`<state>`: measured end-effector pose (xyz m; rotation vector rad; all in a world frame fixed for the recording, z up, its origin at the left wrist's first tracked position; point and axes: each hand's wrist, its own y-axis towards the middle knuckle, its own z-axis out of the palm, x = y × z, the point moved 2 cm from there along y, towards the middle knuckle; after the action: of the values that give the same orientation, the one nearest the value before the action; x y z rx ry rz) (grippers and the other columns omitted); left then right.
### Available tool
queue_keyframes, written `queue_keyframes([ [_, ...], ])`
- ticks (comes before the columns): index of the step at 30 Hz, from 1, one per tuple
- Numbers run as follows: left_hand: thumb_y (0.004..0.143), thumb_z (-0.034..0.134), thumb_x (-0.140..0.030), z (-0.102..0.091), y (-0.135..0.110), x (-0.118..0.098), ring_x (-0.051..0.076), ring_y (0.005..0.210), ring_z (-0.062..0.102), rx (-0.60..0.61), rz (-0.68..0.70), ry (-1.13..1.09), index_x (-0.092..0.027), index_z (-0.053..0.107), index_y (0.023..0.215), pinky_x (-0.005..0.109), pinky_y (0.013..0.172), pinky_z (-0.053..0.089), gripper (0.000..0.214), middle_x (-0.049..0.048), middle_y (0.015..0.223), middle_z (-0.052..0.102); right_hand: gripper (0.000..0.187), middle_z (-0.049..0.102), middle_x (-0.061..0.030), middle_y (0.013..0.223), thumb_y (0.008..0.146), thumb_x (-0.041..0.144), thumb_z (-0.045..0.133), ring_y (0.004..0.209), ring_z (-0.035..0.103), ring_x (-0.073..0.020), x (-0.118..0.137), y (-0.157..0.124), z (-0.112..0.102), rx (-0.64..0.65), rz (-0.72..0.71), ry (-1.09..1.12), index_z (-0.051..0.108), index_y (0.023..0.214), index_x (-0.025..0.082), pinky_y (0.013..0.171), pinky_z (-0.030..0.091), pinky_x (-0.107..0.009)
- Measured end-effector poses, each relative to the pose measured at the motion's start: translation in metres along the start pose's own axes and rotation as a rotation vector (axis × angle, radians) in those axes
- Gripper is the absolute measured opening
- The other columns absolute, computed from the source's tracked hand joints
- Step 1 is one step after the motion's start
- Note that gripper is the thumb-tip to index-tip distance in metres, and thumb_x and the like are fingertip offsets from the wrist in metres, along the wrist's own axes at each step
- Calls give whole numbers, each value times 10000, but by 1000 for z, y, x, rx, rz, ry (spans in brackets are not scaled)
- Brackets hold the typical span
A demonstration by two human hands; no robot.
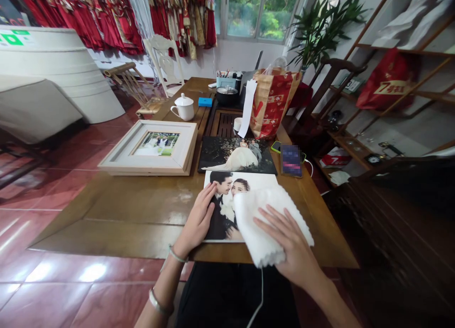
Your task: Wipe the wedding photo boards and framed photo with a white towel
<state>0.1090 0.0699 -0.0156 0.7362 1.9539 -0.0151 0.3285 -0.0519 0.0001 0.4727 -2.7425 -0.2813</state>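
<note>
A wedding photo panel lies on the wooden table in front of me, showing a couple close together. My left hand rests flat along its left side, fingers stretched out and holding nothing. On its right part is a white cloth with a scalloped edge, rumpled and hiding much of the picture. My right hand lies over this cloth with fingers spread, pressing on it; the thumb is hidden. Just beyond, a second, darker wedding photo panel touches or nearly touches the first one's far edge.
Left on the table is a thick white picture frame, with a lidded white mug behind. Right are a phone with a cable and a red-brown paper bag. A blue box and a black pot stand farther back.
</note>
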Motion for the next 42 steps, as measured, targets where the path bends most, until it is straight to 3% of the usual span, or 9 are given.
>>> queue_keyframes([
  [4,954,306,-290,0,0,0,176,1382,206,2,-6,-2,-258,343,1373,407,1160,136,422,20,1486,284,615,347,-68,1443,645,116,478,1346,232,-282,-29,32,0,-73,191,6,507,1253,203,1076,125,-582],
  [7,954,309,-301,0,0,0,172,1381,211,-5,-16,-7,-249,348,1371,398,1161,135,422,21,1482,293,524,280,-66,1474,656,137,493,1357,170,-319,-37,66,1,-30,271,33,546,1174,198,1019,91,-677],
  [10,955,302,-325,0,0,-1,171,1379,217,-18,-40,-26,-240,359,1365,395,1162,133,423,20,1480,300,555,339,-59,1447,685,154,491,1366,133,-307,-28,96,6,27,264,42,493,1236,212,994,1,-705],
  [13,960,272,-356,-1,0,-2,168,1378,225,-35,-75,-70,-224,373,1359,389,1162,134,433,24,1475,312,682,384,-31,1425,677,121,457,1376,103,-268,-5,107,11,47,194,19,382,1347,225,1024,-69,-651],
  [20,965,185,-390,-2,-1,-2,171,1377,230,-45,-133,-110,-211,369,1363,396,1161,141,473,25,1481,304,911,230,21,1492,530,103,442,1381,26,-300,51,52,7,217,-93,28,282,1413,261,1020,-127,-636],
  [23,964,243,-348,0,-2,0,162,1378,227,-43,-109,-86,-219,355,1367,390,1162,133,438,26,1484,294,892,256,36,1482,550,100,431,1382,71,-280,49,26,1,238,-115,55,283,1411,277,1051,-82,-615],
  [27,941,339,-265,1,-1,1,177,1376,229,-25,-18,-22,-249,355,1361,414,1157,142,421,32,1478,303,834,329,37,1451,611,82,418,1376,139,-243,21,21,-2,126,9,25,291,1407,292,1082,-15,-575],
  [34,932,342,-221,0,-1,0,183,1367,245,-23,4,15,-254,336,1367,421,1151,159,437,43,1462,325,635,406,-11,1412,703,207,534,1347,220,-284,-23,77,3,23,164,13,435,1325,283,1060,45,-607],
  [42,951,302,-326,-1,-1,0,186,1336,300,-80,-60,-26,-217,346,1349,405,1136,191,415,72,1431,362,706,380,-14,1430,634,108,489,1355,181,-273,-1,147,20,115,5,77,440,1322,259,1047,1,-614],
])
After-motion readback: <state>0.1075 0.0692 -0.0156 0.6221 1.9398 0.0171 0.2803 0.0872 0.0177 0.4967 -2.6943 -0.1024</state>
